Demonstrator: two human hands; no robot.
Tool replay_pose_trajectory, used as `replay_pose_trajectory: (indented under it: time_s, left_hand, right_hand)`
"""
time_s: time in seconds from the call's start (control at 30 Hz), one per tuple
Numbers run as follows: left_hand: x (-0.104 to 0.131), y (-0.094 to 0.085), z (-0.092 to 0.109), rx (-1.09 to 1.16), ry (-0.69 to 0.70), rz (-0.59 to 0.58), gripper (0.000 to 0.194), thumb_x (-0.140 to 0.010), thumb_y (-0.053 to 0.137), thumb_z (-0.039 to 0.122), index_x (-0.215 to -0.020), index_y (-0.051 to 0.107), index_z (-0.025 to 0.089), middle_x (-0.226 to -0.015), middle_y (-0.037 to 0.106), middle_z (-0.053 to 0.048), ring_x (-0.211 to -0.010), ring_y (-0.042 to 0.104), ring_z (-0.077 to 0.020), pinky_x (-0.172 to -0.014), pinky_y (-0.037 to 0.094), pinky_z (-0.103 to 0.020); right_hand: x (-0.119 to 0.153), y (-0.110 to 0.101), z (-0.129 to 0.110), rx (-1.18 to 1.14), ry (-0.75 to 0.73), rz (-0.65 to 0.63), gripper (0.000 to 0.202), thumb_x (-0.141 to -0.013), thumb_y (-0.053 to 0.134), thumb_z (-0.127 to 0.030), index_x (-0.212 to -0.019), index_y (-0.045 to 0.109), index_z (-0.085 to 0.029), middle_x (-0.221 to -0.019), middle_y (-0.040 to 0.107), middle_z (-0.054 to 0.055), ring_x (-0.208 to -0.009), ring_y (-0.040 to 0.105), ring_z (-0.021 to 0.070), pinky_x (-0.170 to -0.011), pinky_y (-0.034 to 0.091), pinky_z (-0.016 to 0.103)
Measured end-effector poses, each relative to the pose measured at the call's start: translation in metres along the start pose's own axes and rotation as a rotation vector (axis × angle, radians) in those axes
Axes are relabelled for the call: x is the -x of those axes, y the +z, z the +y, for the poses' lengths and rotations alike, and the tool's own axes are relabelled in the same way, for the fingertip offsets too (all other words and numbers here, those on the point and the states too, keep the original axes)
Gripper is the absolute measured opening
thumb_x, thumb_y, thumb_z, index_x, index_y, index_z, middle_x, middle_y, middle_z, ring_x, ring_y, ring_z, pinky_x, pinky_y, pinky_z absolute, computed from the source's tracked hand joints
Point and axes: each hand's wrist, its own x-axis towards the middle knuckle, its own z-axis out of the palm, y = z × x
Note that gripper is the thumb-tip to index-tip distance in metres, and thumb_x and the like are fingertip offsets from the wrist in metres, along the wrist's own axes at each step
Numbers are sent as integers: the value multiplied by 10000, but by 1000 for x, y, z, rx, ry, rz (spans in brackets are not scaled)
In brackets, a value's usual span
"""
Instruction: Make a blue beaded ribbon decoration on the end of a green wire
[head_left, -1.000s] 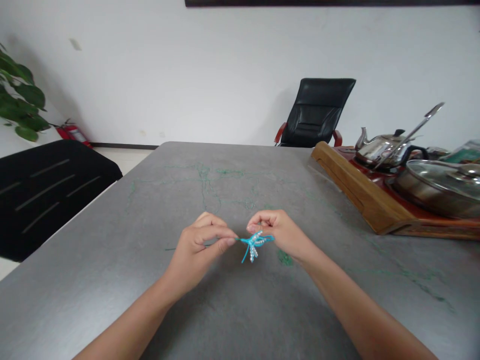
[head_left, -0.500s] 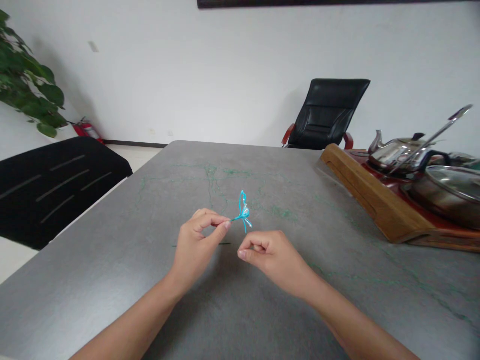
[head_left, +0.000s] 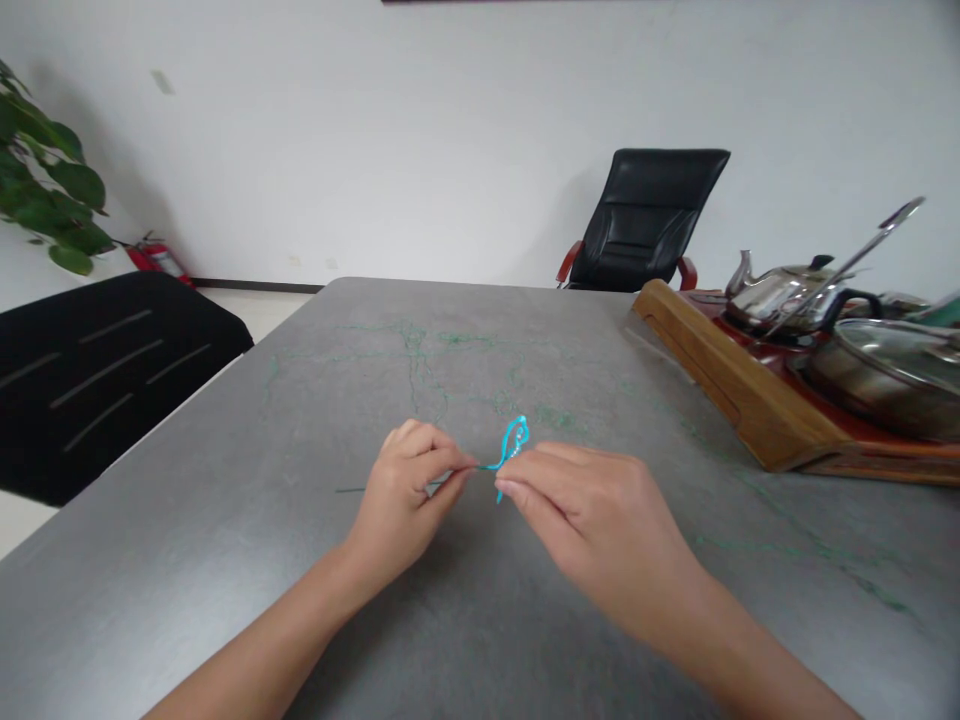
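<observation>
A small turquoise looped ornament (head_left: 514, 440) with pale beads is held up over the grey table (head_left: 315, 420). Its thin stem is pinched between the thumb and fingers of my left hand (head_left: 412, 490). The fingertips of my right hand (head_left: 600, 510) are closed on the ornament's lower right side and cover part of it. On the table behind my left hand lies a thin dark green stick (head_left: 349, 490), partly hidden by that hand.
On the right, a wooden tea tray (head_left: 720, 385) bears a metal kettle (head_left: 784, 290) and a lidded pot (head_left: 885, 375). A black chair (head_left: 645, 215) stands beyond the table, another black chair (head_left: 112, 370) at the left. A plant (head_left: 52, 190) and a fire extinguisher (head_left: 161, 260) are farther left.
My right hand has moved up and taken hold of the turquoise ornament. The ornament has shifted slightly right and down, its stem still in my left hand. The view has shifted slightly.
</observation>
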Motion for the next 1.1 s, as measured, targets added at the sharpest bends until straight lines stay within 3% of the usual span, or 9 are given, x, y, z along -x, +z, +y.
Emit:
replay_pose_trajectory:
  time_s: [0.23,0.47,0.63,0.8,0.93,1.1]
  left_hand:
    - [-2,-3,4,27,156,-203,178,-911,556,179,-888,724,234,-797,641,-32,-799,551,-183,-740,388,-331]
    - [-4,-8,6,266,117,-286,143,-901,604,221,-888,740,263,-822,661,-21,-821,567,-171,-807,418,-330]
    - [-5,-10,4,417,20,-235,126,-878,636,194,-858,748,248,-784,653,-18,-798,570,-159,-756,440,-296]
    - [-5,-10,2,422,-97,-124,113,-863,650,214,-826,754,233,-774,653,-27,-786,586,-168,-738,448,-302]
    - [-4,-7,1,357,-218,22,117,-856,648,229,-785,741,219,-766,657,-19,-768,599,-166,-738,448,-304]
    - [-5,-6,0,307,-312,135,128,-837,640,219,-741,723,205,-748,671,-11,-752,609,-164,-730,457,-298]
  right_hand:
    - [-9,-7,19,-53,122,19,197,-893,547,-218,-771,702,-227,-700,667,1,-654,578,142,-604,350,265]
    - [-19,2,51,-434,337,-118,179,-805,642,-326,-714,713,-189,-495,403,-56,-476,330,86,-469,216,242]
    - [-22,20,68,-711,417,-229,219,-754,678,-377,-701,678,-165,-487,334,-82,-471,275,75,-473,195,235]
    - [-21,49,72,-904,455,-279,203,-701,686,-344,-650,622,-158,-537,487,-47,-515,385,91,-528,287,236]
    - [-18,68,67,-939,439,-303,222,-684,673,-327,-588,552,-168,-533,422,-64,-520,335,83,-533,252,235]
    - [-14,72,51,-874,430,-275,191,-751,620,-314,-636,572,-169,-527,380,-74,-507,316,79,-516,232,235]
